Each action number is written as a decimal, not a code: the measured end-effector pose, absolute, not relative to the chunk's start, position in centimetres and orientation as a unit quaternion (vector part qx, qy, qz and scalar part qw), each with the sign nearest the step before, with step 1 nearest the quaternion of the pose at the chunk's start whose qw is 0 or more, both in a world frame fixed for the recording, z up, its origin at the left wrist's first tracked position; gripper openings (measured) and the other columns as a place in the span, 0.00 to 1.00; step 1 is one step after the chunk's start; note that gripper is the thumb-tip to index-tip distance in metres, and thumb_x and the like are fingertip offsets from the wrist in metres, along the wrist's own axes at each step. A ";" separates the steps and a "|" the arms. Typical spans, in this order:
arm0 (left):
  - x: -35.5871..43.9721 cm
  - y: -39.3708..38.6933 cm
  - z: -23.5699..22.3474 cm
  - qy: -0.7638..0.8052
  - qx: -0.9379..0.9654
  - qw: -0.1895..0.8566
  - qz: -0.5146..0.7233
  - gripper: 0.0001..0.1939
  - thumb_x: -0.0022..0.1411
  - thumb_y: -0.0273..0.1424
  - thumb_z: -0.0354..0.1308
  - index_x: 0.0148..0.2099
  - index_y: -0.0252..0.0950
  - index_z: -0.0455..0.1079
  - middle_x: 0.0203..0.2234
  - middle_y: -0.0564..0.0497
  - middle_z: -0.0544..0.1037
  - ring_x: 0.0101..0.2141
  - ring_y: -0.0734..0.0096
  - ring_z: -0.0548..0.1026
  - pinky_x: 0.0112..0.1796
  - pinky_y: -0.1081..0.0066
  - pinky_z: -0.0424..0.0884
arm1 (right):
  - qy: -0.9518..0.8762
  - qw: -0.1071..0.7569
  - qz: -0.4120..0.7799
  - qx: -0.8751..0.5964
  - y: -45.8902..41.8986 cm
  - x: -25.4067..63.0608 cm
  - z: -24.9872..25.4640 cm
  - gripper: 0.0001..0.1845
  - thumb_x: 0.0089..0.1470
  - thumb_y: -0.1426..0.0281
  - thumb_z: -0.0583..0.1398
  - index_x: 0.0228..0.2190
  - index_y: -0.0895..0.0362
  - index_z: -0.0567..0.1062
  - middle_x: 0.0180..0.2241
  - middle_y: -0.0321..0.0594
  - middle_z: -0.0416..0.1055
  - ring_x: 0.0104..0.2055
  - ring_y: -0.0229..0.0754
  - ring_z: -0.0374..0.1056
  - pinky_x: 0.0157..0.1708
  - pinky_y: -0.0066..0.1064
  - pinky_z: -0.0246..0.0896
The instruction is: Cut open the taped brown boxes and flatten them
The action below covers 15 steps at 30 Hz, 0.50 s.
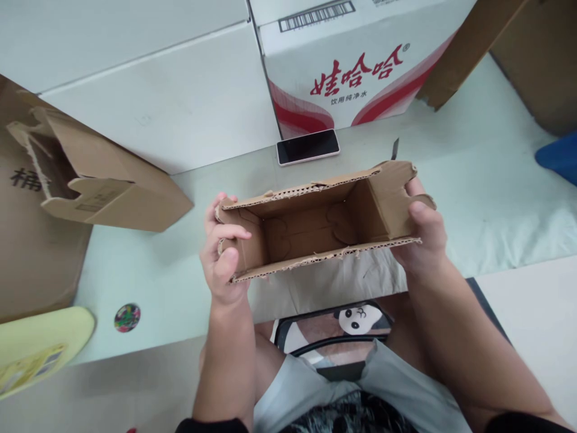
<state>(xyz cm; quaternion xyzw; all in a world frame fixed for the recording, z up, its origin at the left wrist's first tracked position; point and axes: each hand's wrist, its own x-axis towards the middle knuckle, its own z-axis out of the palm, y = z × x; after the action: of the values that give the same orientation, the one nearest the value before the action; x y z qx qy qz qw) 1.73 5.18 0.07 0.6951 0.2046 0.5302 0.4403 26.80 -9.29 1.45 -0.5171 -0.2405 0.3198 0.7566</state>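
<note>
Between my two hands is a narrow brown cardboard box (pixel 306 231), its open top facing me, with torn, ragged rims and nothing visible inside. My left hand (pixel 223 252) grips the box's left end, with a finger and the thumb over the notched flap there. At the other end my right hand (pixel 426 231) is closed around the right flap, thumb on its notched edge. The fingers under the box are partly hidden.
A phone (pixel 309 147) lies before a white and red carton (pixel 356 78). Another cut cardboard box (pixel 108 174) stands left on the pale green tabletop (pixel 166 276). A round sticker (pixel 127 317) and a yellow container (pixel 49 343) are at the lower left. A blue object (pixel 559 157) sits far right.
</note>
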 end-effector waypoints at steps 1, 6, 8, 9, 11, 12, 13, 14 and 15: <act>1.8 5.2 0.1 0.206 0.693 0.441 0.532 0.17 0.64 0.53 0.61 0.36 0.46 0.75 0.62 0.53 0.72 0.62 0.48 0.72 0.65 0.45 0.69 | -0.240 0.754 0.324 -0.520 -9.3 26.8 1.5 0.35 0.38 0.46 0.70 0.47 0.48 0.78 0.49 0.43 0.80 0.64 0.64 0.70 0.63 0.59 0.68; 1.8 5.1 0.0 0.216 0.687 0.440 0.536 0.17 0.63 0.53 0.60 0.36 0.46 0.76 0.62 0.53 0.72 0.62 0.47 0.72 0.65 0.43 0.69 | -0.244 0.745 0.325 -0.529 -9.3 26.8 1.4 0.30 0.39 0.45 0.69 0.43 0.46 0.78 0.49 0.41 0.80 0.63 0.63 0.71 0.61 0.57 0.69; 1.8 5.1 0.0 0.215 0.689 0.440 0.534 0.17 0.63 0.53 0.60 0.35 0.46 0.76 0.62 0.53 0.72 0.62 0.47 0.72 0.65 0.44 0.69 | -0.245 0.749 0.322 -0.525 -9.3 26.9 1.3 0.28 0.39 0.46 0.69 0.40 0.47 0.78 0.48 0.41 0.80 0.62 0.63 0.72 0.61 0.57 0.69; 1.8 5.1 0.1 0.215 0.691 0.440 0.533 0.17 0.63 0.53 0.60 0.35 0.46 0.75 0.62 0.53 0.72 0.62 0.47 0.72 0.65 0.44 0.69 | -0.245 0.751 0.322 -0.522 -9.3 26.9 1.3 0.27 0.39 0.46 0.69 0.40 0.47 0.78 0.48 0.41 0.80 0.62 0.63 0.72 0.62 0.57 0.69; 1.7 5.1 0.1 0.215 0.695 0.435 0.531 0.18 0.64 0.54 0.60 0.35 0.46 0.75 0.62 0.53 0.72 0.62 0.48 0.71 0.65 0.44 0.70 | -0.244 0.753 0.323 -0.519 -9.4 27.0 1.2 0.29 0.40 0.47 0.69 0.42 0.47 0.78 0.48 0.41 0.80 0.61 0.62 0.72 0.62 0.57 0.68; 1.7 5.1 0.1 0.218 0.697 0.433 0.528 0.18 0.64 0.54 0.59 0.35 0.46 0.74 0.62 0.53 0.72 0.63 0.47 0.71 0.65 0.44 0.70 | -0.242 0.752 0.325 -0.520 -9.4 27.0 1.2 0.30 0.40 0.47 0.69 0.43 0.46 0.78 0.49 0.40 0.80 0.61 0.62 0.72 0.63 0.57 0.67; 1.8 5.1 0.1 0.220 0.699 0.432 0.525 0.18 0.64 0.54 0.59 0.35 0.46 0.74 0.62 0.53 0.71 0.63 0.47 0.71 0.65 0.44 0.70 | -0.237 0.752 0.327 -0.521 -9.4 27.0 1.3 0.31 0.39 0.47 0.70 0.45 0.46 0.78 0.49 0.40 0.80 0.62 0.62 0.71 0.63 0.57 0.67; 1.8 5.1 0.1 0.222 0.699 0.432 0.524 0.18 0.64 0.54 0.58 0.35 0.46 0.74 0.63 0.53 0.71 0.63 0.47 0.71 0.65 0.44 0.70 | -0.231 0.753 0.328 -0.521 -9.4 27.0 1.3 0.33 0.38 0.47 0.70 0.45 0.46 0.79 0.49 0.40 0.80 0.62 0.62 0.71 0.64 0.57 0.66; 1.8 5.1 0.1 0.223 0.698 0.433 0.525 0.18 0.64 0.54 0.58 0.35 0.46 0.74 0.63 0.54 0.71 0.63 0.47 0.71 0.65 0.44 0.70 | -0.222 0.756 0.329 -0.520 -9.4 27.0 1.3 0.34 0.36 0.47 0.71 0.46 0.46 0.79 0.49 0.40 0.80 0.62 0.62 0.71 0.64 0.57 0.66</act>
<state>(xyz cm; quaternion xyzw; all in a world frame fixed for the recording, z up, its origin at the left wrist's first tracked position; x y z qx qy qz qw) 1.81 5.07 0.09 0.6979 0.2227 0.5251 0.4332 27.04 -9.38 1.34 -0.5200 -0.2217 0.3291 0.7564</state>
